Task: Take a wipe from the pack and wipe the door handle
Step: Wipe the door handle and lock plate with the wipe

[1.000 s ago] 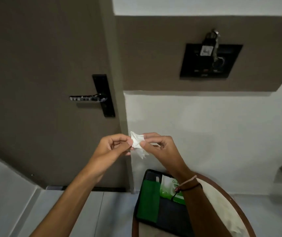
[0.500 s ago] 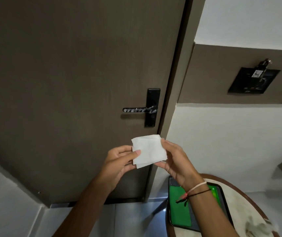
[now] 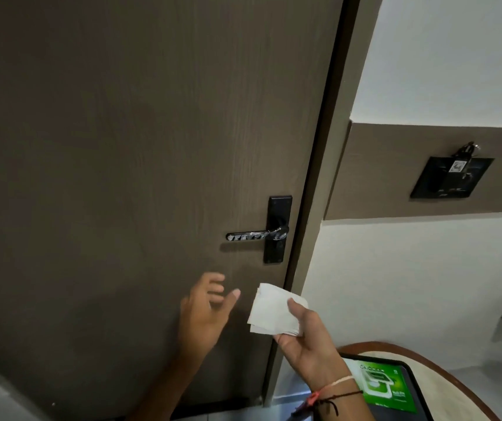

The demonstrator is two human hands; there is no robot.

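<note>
A chrome lever door handle (image 3: pixel 254 236) sticks out to the left from a black backplate (image 3: pixel 277 229) on the brown door (image 3: pixel 128 165). Below it, my right hand (image 3: pixel 307 338) pinches a folded white wipe (image 3: pixel 269 311) by its right edge. My left hand (image 3: pixel 205 311) hovers open just left of the wipe, fingers spread, touching nothing, below and left of the handle. The green wipe pack (image 3: pixel 386 390) lies on a dark tray (image 3: pixel 417 396) at the bottom right.
The door frame (image 3: pixel 319 208) runs down right of the handle. A round wood-edged table (image 3: pixel 444 378) carries the tray at the lower right. A black wall panel with keys (image 3: pixel 450 177) sits on a brown wall strip. White wall fills the right side.
My left hand has let go of the wipe and opened; the right hand alone holds it now. The view has swung left and closer to the door, so the handle appears nearer.
</note>
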